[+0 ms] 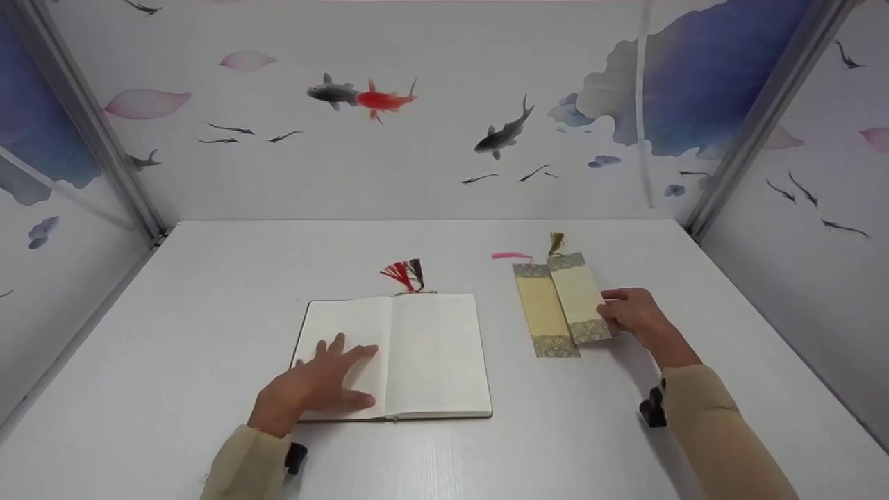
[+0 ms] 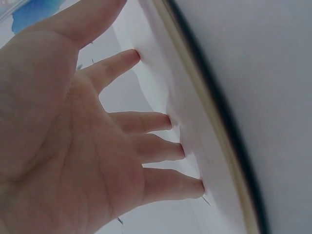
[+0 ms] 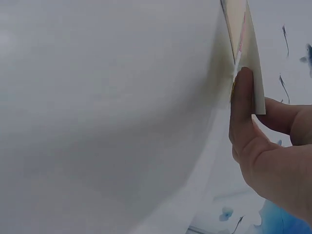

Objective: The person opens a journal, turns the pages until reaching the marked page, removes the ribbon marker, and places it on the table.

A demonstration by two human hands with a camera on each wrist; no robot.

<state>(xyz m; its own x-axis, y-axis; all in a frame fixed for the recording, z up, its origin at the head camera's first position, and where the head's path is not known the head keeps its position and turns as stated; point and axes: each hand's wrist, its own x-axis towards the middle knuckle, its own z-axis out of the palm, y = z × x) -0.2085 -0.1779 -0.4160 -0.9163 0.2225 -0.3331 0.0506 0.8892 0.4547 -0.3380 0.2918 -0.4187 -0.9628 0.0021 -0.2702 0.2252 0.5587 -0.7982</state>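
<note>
An open notebook (image 1: 437, 361) with blank-looking pages lies on the white table. My left hand (image 1: 319, 382) rests on its left page, fingers spread and fingertips pressing the paper, as the left wrist view also shows. Red and dark tassels (image 1: 403, 273) stick out past the notebook's top edge. To the right, my right hand (image 1: 632, 312) pinches the right edge of a pale cream bookmark (image 1: 576, 288) with patterned end bands and an olive tassel (image 1: 556, 242). In the right wrist view that bookmark (image 3: 253, 63) is between thumb and fingers. A yellower bookmark (image 1: 545, 305) with a pink tassel (image 1: 510, 255) lies partly beneath it.
The white table (image 1: 437, 458) is enclosed at the back and sides by panels (image 1: 417, 173) printed with fish, petals and blue shapes. Metal posts (image 1: 736, 125) stand at the back corners. A dark wrist mount (image 1: 653, 408) sits by the right sleeve.
</note>
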